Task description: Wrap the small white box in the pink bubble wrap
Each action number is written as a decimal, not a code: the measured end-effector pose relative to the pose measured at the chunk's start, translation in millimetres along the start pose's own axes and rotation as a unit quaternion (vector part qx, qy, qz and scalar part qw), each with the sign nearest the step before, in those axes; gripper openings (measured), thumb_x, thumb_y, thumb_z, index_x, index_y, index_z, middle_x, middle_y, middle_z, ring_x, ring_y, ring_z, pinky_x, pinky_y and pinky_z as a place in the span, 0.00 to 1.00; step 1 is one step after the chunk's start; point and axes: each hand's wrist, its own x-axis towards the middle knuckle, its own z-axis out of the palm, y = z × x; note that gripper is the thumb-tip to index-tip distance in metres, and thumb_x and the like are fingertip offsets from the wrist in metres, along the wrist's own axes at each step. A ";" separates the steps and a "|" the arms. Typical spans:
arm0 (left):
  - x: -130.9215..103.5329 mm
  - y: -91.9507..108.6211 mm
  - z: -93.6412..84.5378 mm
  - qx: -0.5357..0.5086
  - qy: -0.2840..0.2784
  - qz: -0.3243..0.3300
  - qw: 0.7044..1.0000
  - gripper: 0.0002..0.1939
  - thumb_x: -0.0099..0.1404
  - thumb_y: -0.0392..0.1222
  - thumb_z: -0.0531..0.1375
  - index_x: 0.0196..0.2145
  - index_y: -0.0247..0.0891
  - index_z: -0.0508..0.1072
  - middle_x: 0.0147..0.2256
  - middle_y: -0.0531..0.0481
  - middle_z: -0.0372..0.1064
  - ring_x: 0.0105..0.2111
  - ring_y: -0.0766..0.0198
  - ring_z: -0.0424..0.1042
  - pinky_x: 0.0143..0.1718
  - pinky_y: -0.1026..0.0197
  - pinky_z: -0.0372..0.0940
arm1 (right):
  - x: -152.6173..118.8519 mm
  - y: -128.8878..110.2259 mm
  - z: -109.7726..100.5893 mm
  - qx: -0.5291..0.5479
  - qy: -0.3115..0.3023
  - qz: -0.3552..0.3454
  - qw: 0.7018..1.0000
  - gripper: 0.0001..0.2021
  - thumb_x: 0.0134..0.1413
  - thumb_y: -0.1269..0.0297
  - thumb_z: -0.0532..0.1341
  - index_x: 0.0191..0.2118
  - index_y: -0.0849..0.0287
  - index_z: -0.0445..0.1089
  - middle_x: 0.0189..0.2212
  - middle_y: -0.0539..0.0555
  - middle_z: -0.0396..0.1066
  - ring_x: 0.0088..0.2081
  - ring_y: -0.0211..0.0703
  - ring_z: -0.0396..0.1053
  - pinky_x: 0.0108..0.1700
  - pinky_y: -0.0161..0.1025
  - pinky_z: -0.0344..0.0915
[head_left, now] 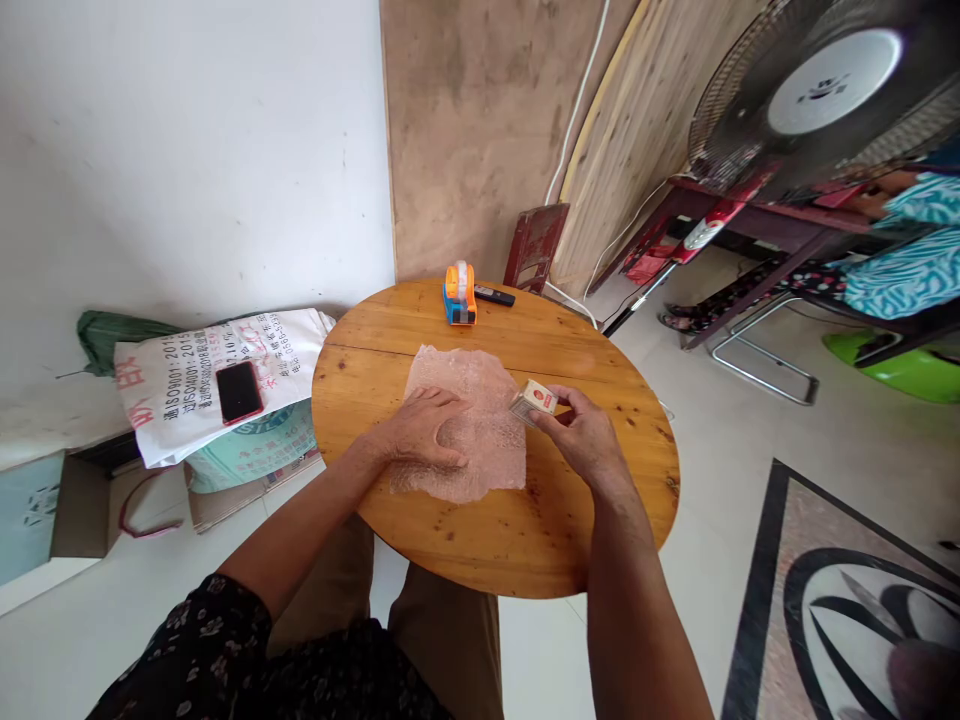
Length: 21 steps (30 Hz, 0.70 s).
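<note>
A sheet of bubble wrap [491,430] lies spread on the round wooden table [600,520]. My left hand [427,428] rests flat on its left part, fingers spread. My right hand [589,435] grips a small printed box [534,400] between thumb and fingers, tilted near the sheet's right edge. Part of the box is hidden behind my fingers. Farther back on the table stands an orange and blue tape dispenser [460,295] with a roll of clear tape.
A black device [494,295] lies beside the dispenser. Left of the table, a phone [239,391] sits on stacked sacks [165,400]. A wooden chair [534,245] stands behind. At right are a large fan [817,90] and a seated person [900,270].
</note>
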 end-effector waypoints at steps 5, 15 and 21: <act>1.0 0.6 0.8 0.012 -0.008 0.007 1.000 0.45 0.50 0.60 0.68 0.61 0.39 0.65 0.58 0.39 0.64 0.58 0.43 0.60 0.62 0.45 0.51 | -8.7 30.9 -8.8 -0.136 0.016 0.059 0.989 0.24 0.47 0.59 0.63 0.52 0.57 0.70 0.39 0.56 0.76 0.31 0.45 0.71 0.36 0.42 0.63; 0.7 2.0 -1.9 0.039 -0.001 0.016 0.999 0.31 0.53 0.59 0.66 0.49 0.37 0.71 0.52 0.38 0.66 0.53 0.44 0.62 0.56 0.45 0.55 | -54.0 -69.6 9.4 0.009 -0.015 -0.214 0.977 0.11 0.63 0.60 0.57 0.45 0.54 0.73 0.40 0.57 0.76 0.36 0.46 0.73 0.41 0.44 0.70; 10.9 -1.3 28.9 -0.066 0.082 -0.114 0.988 0.15 0.60 0.43 0.61 0.46 0.45 0.71 0.47 0.45 0.68 0.51 0.49 0.64 0.57 0.44 0.58 | -70.2 -132.5 70.1 -0.072 -0.191 -0.374 0.905 0.11 0.63 0.68 0.56 0.48 0.59 0.72 0.49 0.61 0.73 0.52 0.53 0.69 0.54 0.49 0.65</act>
